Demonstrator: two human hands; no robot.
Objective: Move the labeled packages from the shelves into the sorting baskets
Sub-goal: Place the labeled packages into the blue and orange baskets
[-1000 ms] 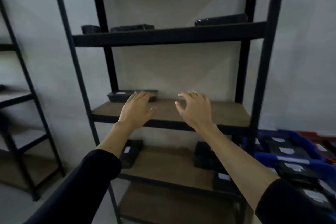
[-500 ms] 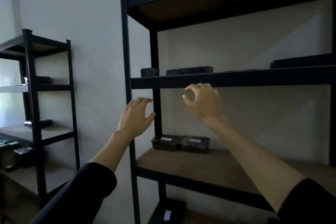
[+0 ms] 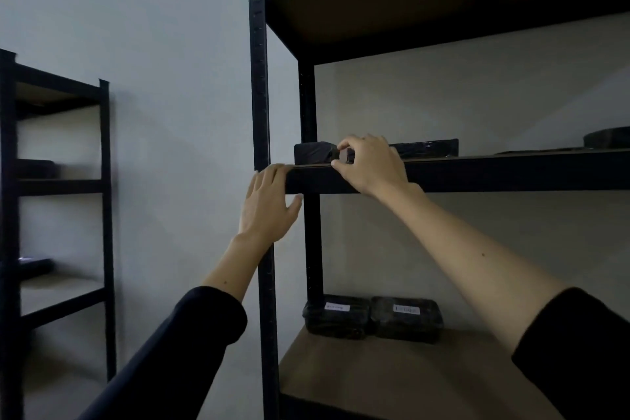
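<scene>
On the upper shelf [image 3: 494, 174] of the black rack lie a small black package [image 3: 312, 152] at the left end and a long flat black package [image 3: 426, 148] beside it. My right hand [image 3: 370, 165] reaches over the shelf edge, and its thumb and index finger pinch the left end of the long package. My left hand [image 3: 267, 206] is open, its fingertips resting on the shelf's front left corner. One shelf below, two labeled black packages [image 3: 335, 315] [image 3: 405, 319] sit side by side against the back. No basket is in view.
Another dark package [image 3: 606, 136] lies at the right end of the upper shelf. A second black rack [image 3: 105, 181] stands to the left against the wall, with dark packages [image 3: 34, 169] [image 3: 34, 264] on two of its shelves. The rack's front post [image 3: 260, 78] rises beside my left hand.
My view has swung up from the lower shelves to the upper one. Both hands rose: the right one reached the long package and pinched it, the left one settled on the shelf edge.
</scene>
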